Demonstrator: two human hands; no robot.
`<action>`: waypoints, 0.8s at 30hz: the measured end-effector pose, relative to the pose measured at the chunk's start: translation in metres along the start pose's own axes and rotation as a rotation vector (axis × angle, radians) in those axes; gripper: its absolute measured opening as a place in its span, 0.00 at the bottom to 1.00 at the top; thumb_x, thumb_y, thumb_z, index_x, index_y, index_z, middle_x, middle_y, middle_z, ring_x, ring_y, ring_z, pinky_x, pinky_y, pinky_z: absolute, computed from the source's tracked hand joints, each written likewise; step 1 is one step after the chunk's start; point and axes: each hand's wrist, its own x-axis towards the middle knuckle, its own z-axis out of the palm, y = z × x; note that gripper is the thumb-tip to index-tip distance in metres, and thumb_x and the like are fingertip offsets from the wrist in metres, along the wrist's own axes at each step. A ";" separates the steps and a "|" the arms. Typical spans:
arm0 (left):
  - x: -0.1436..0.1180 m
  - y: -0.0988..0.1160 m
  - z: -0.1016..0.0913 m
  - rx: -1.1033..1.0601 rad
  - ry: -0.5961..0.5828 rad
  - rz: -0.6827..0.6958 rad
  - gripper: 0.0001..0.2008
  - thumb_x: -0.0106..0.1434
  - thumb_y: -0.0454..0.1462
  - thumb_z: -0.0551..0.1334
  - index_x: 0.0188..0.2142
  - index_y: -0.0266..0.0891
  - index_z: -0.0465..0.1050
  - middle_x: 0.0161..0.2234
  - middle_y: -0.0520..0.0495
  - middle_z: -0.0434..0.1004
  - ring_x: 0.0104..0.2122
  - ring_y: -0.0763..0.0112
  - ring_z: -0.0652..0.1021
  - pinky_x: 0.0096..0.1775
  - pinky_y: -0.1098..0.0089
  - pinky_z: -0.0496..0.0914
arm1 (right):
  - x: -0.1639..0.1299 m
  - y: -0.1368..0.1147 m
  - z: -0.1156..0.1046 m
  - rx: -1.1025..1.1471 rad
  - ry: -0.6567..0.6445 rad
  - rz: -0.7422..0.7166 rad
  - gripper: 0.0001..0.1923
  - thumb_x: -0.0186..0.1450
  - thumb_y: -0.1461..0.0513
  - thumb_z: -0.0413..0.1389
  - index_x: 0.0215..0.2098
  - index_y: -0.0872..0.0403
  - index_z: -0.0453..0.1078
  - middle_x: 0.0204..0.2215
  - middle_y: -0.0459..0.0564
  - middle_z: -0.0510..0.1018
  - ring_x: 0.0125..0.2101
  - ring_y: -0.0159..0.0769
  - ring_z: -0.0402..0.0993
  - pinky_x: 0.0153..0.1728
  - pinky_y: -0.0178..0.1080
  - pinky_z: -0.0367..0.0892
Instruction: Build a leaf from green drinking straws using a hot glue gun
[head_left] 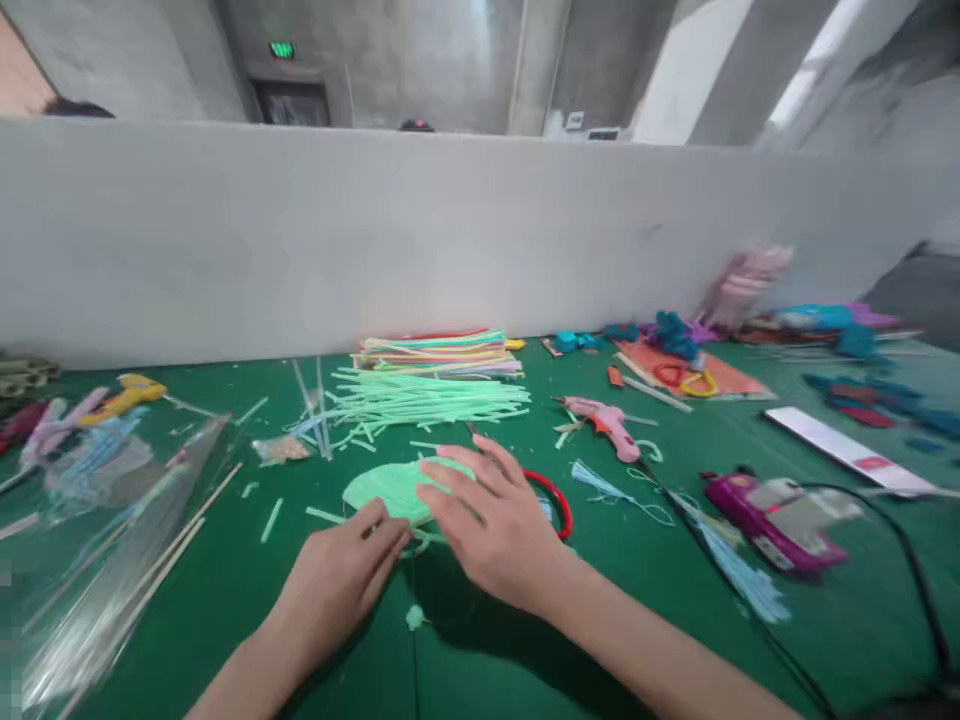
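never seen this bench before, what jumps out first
At the centre of the green table, the left hand and right hand press flat on a pale green woven straw piece, red-handled scissors beside them. Behind lie loose green straws; a pink glue gun and a purple glue gun lie to the right.

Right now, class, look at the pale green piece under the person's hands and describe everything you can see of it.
The pale green piece is a flat, rounded shape, apparently made of thin strips laid side by side, like the loose pale green strips behind it. It lies flat on the green table. The right hand rests flat across its right part and hides it; the left hand touches its lower edge with the fingertips. A red ring shows just right of it.
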 end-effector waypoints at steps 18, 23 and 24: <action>-0.009 -0.009 -0.007 -0.104 -0.264 -0.069 0.18 0.72 0.35 0.45 0.50 0.42 0.71 0.42 0.43 0.80 0.41 0.59 0.80 0.41 0.61 0.73 | -0.008 -0.011 0.011 0.371 -0.666 0.178 0.11 0.64 0.71 0.51 0.45 0.61 0.69 0.41 0.56 0.75 0.41 0.41 0.69 0.43 0.40 0.65; -0.005 0.001 -0.015 -0.060 -0.367 -0.056 0.21 0.66 0.28 0.45 0.52 0.43 0.68 0.43 0.42 0.77 0.41 0.55 0.78 0.41 0.56 0.72 | -0.010 -0.013 0.013 0.406 -0.591 0.193 0.13 0.68 0.54 0.56 0.42 0.56 0.71 0.39 0.52 0.75 0.39 0.40 0.68 0.40 0.40 0.63; -0.004 0.002 -0.015 -0.086 -0.368 -0.067 0.21 0.66 0.28 0.45 0.52 0.43 0.68 0.43 0.42 0.76 0.41 0.56 0.78 0.41 0.57 0.72 | -0.010 -0.012 0.015 0.389 -0.586 0.193 0.13 0.66 0.54 0.58 0.40 0.56 0.72 0.38 0.51 0.75 0.39 0.40 0.69 0.40 0.40 0.63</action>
